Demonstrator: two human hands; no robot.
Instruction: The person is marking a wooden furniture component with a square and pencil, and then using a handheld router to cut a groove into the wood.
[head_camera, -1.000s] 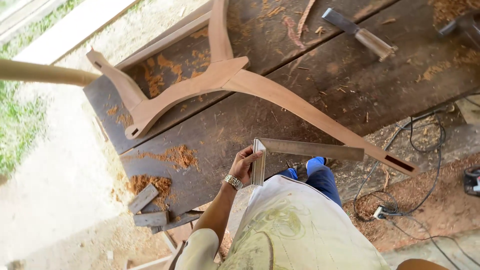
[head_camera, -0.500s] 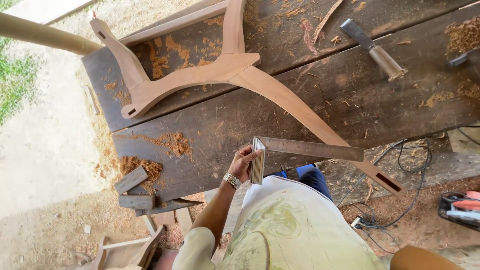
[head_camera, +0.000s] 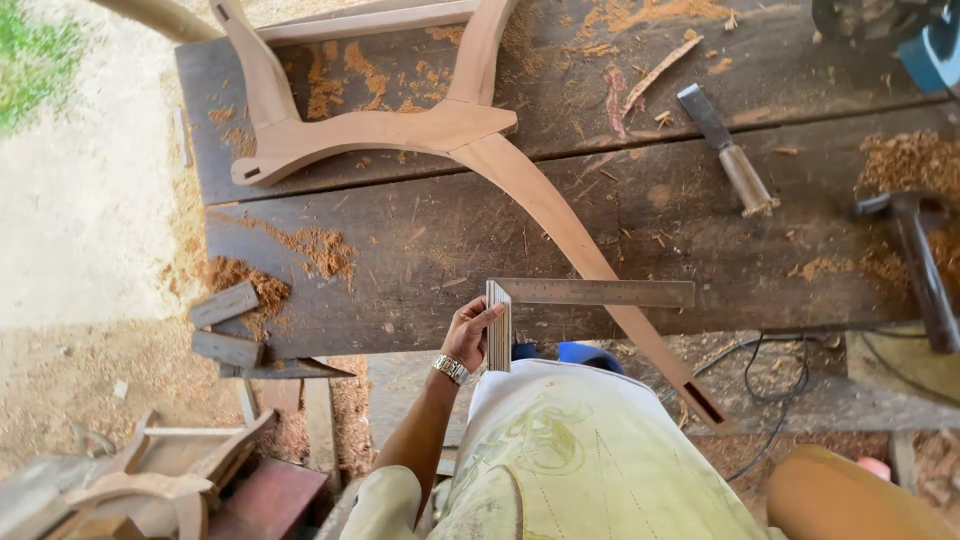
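Left hand (head_camera: 468, 335) is clamped on the stock of the metal square (head_camera: 560, 300) at the workbench (head_camera: 400, 270) near edge; rigid, light, best held there. Right hand is unseen.

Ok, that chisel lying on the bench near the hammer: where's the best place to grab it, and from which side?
Probably by the pale wooden handle of the chisel, coming from the near bench edge. It lies flat and slanted on the workbench, the handle end pointing toward the person and the steel blade away, with bare wood around it.
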